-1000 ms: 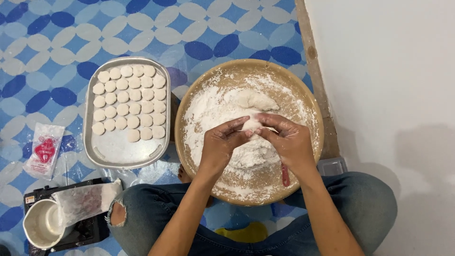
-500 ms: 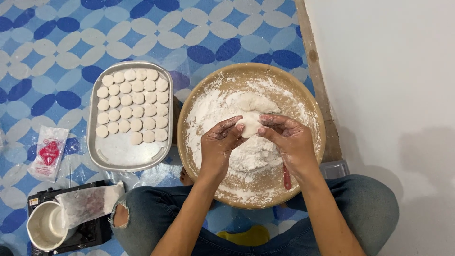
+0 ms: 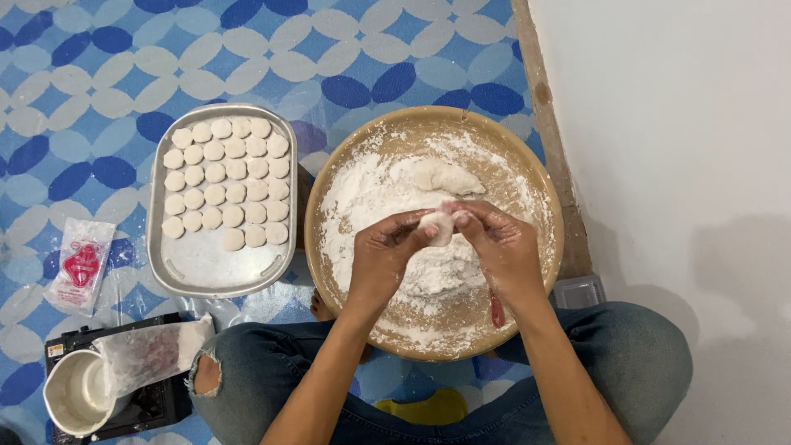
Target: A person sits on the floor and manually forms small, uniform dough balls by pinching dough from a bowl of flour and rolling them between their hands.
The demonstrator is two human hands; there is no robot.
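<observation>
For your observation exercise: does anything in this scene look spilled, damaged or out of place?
Little stands out. Flour is scattered over the round tray's rim, though none shows on the floor. The jeans have a torn hole at the knee. The dough discs sit in tidy rows.

A floor mat (image 3: 99, 66) patterned in blue and white ovals carries everything. On it lie a metal tray (image 3: 216, 276), a round wooden tray (image 3: 544, 206) just beside it, a small plastic packet (image 3: 81, 265) and a black scale (image 3: 156, 404).
</observation>
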